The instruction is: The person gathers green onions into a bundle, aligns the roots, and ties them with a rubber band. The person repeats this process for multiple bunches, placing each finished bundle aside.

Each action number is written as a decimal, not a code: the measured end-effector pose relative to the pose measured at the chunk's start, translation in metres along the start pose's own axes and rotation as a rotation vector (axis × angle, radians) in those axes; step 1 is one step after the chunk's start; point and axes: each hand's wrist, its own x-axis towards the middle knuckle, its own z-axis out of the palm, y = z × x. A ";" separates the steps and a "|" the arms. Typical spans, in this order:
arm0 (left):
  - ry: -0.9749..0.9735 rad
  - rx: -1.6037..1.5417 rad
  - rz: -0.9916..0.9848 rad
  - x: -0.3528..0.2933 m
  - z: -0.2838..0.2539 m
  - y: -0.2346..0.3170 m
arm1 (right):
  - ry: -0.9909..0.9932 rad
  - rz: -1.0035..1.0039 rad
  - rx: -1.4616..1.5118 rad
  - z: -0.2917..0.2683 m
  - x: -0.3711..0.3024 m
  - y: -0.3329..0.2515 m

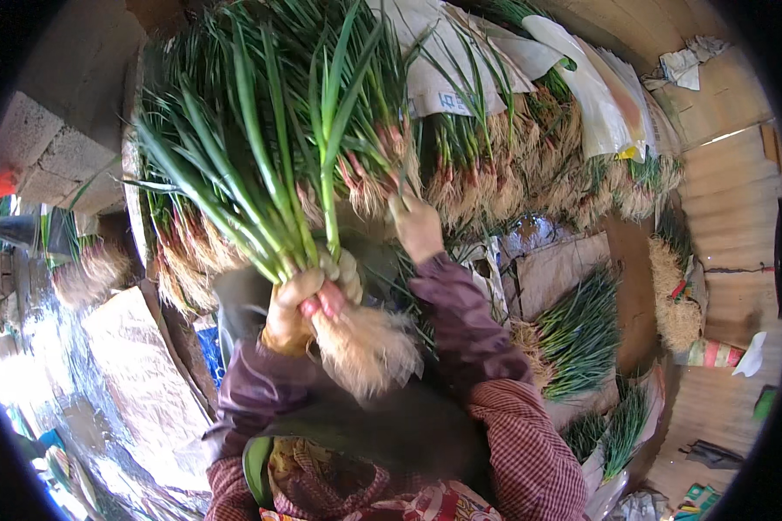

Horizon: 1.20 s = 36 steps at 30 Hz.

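While left hand (294,306) grips bunch (321,260), right hand (415,226) touches crowded pile (495,174).

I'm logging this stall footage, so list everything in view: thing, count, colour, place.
bunch of green onions: one, green leaves with pale roots, held up at centre
stacked onion bundles: many, green and tan, in a row behind
loose onion bundles: several, green, lower right
sacks: a few, white, on top of the stack
concrete blocks: several, grey, upper left
left hand: one, closed around the bunch near its roots
right hand: one, reaching to the stacked bundles; grip unclear
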 end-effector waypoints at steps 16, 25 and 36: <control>-0.032 -0.020 -0.036 0.011 -0.013 0.017 | -0.036 -0.129 -0.261 -0.031 0.195 -0.002; 0.509 0.480 -0.187 0.032 -0.013 -0.010 | -0.076 -0.377 -0.046 -0.015 -0.011 -0.055; 0.151 -0.129 -0.074 -0.001 -0.014 -0.007 | -0.763 0.325 1.496 -0.004 -0.011 -0.072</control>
